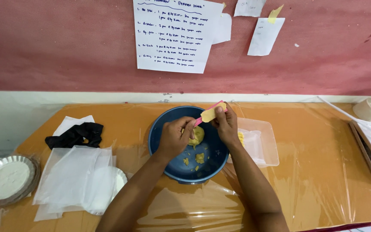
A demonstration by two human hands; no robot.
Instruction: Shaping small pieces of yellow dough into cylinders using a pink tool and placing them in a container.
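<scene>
Bare tabletop (323, 172) lies open right of the clear container (265, 146); paper sheets (74, 176) and foil plates (9, 178) crowd the left.

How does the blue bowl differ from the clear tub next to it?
The blue bowl is round, dark and opaque; the clear tub is rectangular and see-through. The bowl holds a yellow dough lump and crumbs under both hands; the tub sits aside, untouched. Both rest on the plastic-covered orange table.
</scene>
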